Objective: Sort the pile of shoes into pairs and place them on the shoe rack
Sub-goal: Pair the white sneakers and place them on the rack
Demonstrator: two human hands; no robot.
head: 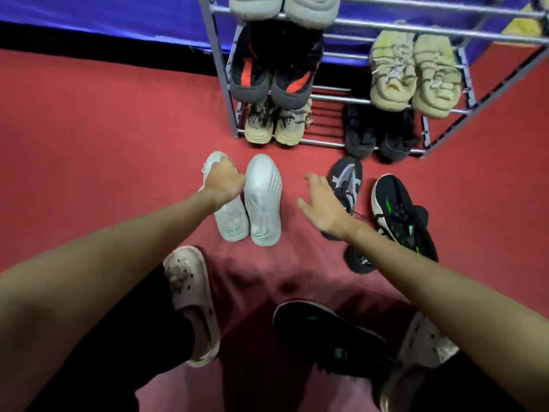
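Note:
Two white sneakers lie side by side on the red carpet before the shoe rack (338,100). My left hand (223,181) is closed on the left white sneaker (230,217); the right white sneaker (263,200) rests beside it, untouched. My right hand (322,203) hovers open, fingers spread, between the white pair and a black-and-white sneaker (347,181). A black sneaker with green marks (401,212) lies further right. Its match (329,334) lies near my feet. Part of another black shoe (359,261) shows under my right forearm.
The rack holds a grey pair on top (285,8), a black-and-orange pair (273,69), a cream pair (416,75), a beige pair (274,123) and a black pair (380,135) at the bottom. I wear pale clogs (193,298). Blue fabric (104,19) runs behind.

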